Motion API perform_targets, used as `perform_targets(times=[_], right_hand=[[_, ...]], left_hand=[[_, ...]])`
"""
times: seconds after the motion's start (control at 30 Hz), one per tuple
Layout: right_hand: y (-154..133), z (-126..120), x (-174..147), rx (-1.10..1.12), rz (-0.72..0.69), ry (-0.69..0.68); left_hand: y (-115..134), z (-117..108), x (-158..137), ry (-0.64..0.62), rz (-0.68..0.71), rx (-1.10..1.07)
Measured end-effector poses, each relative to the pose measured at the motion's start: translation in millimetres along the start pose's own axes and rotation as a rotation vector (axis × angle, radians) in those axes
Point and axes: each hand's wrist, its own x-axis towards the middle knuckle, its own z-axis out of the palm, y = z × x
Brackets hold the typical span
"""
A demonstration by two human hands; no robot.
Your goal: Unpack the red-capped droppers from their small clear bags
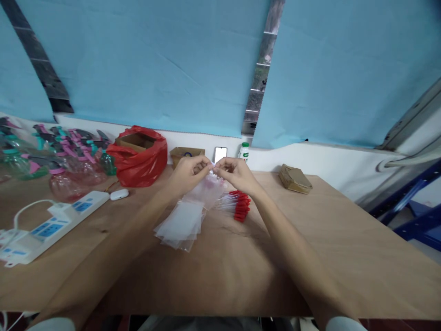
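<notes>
My left hand and my right hand meet in front of me, both pinching the top edge of a clear plastic bag. The bag hangs down from the fingertips; something pinkish shows faintly inside, too blurred to name. Below and to the left, a fanned stack of clear plastic bags lies on the wooden table. Just under my right hand is a bundle of thin white sticks with red ends, the red ends pointing right.
Behind the hands stand a phone, a green-capped bottle and a small cardboard box. Leftward are a red plastic bag, several spray bottles, a white earbud case and a power strip. A brown package sits right.
</notes>
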Motion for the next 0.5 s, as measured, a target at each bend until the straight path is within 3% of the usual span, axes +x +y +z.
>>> perform_targets(times=[0.3, 0.5], right_hand=[[-1.1, -1.8, 0.2, 0.024, 0.027, 0.030], [2.5, -2.8, 0.4, 0.006, -0.015, 0.011]], left_hand=[[1.9, -4.7, 0.0, 0.040, 0.001, -0.025], [-0.7, -3.7, 0.5, -0.013, -0.018, -0.020]])
